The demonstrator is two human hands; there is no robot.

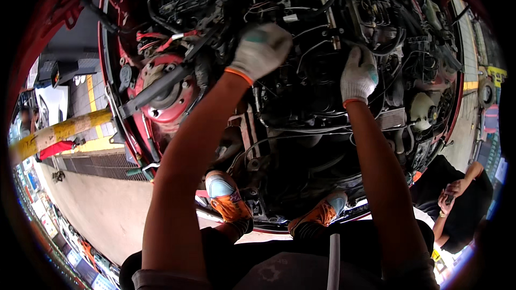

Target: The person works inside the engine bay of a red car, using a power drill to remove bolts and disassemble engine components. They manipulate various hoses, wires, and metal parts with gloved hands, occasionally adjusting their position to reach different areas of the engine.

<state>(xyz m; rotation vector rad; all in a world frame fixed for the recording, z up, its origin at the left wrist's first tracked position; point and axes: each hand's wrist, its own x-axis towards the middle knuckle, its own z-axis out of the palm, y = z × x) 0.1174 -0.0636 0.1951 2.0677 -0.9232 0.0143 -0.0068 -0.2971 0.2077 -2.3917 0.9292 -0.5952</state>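
Observation:
My left hand, in a white knit glove with an orange cuff, is over the dark middle of a car engine. Its fingers are curled in and slightly blurred; whatever they hold is hidden. On the engine's right side, my right hand wears a matching glove. Its fingers bend down among the hoses beside a metal fuel rail, and I cannot make out what they grip. Several thin metal pipes run to that rail between my hands.
My orange shoes stand within the front of the engine bay. A red strut tower lies left, a pale plastic reservoir right. A yellow lift arm extends at the left. At the lower right another person's hands hold a small dark object.

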